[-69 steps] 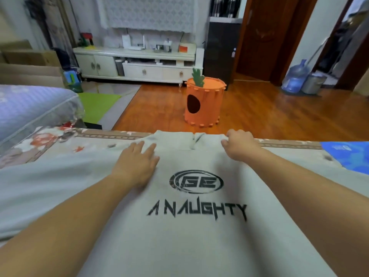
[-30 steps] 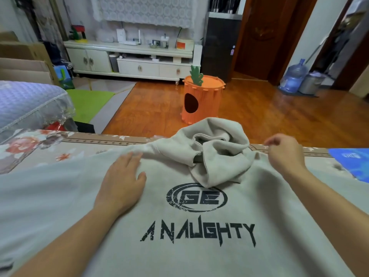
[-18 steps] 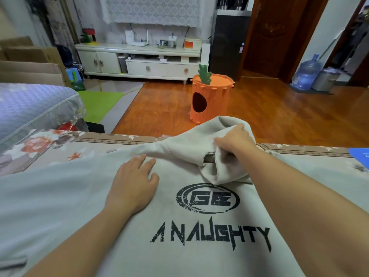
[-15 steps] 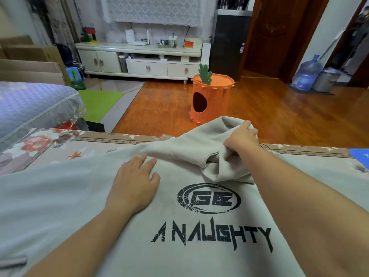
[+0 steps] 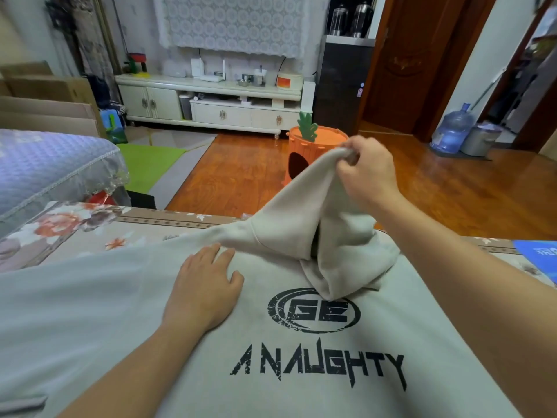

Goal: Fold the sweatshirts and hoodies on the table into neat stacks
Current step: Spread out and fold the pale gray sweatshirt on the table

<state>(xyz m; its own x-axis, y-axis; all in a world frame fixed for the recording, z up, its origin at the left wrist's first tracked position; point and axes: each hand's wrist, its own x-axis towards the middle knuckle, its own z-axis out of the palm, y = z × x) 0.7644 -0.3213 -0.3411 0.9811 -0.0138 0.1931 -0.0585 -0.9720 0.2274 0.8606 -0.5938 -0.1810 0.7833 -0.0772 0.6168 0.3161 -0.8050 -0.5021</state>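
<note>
A pale grey hoodie (image 5: pixel 126 300) lies spread front-up across the table, printed with a black "GE" logo and the words "A NAUGHTY". Its hood (image 5: pixel 304 218) is lifted off the chest into a peak. My right hand (image 5: pixel 366 173) pinches the hood's tip, raised above the table's far edge. My left hand (image 5: pixel 205 285) rests flat with straight fingers on the hoodie's upper left chest, just left of the logo.
The table wears a floral cloth (image 5: pixel 69 224), bare at its far left. A blue item (image 5: pixel 539 257) lies at the right edge. Beyond the table stand an orange carrot-shaped stool (image 5: pixel 313 146), a purple-covered bed (image 5: pixel 45 164), a white cabinet (image 5: pixel 211 101) and a water jug (image 5: pixel 452 131).
The hood came up from behind the collar onto the chest. My right hand then took hold of it and has lifted its tip higher. My left hand stayed pressed in place.
</note>
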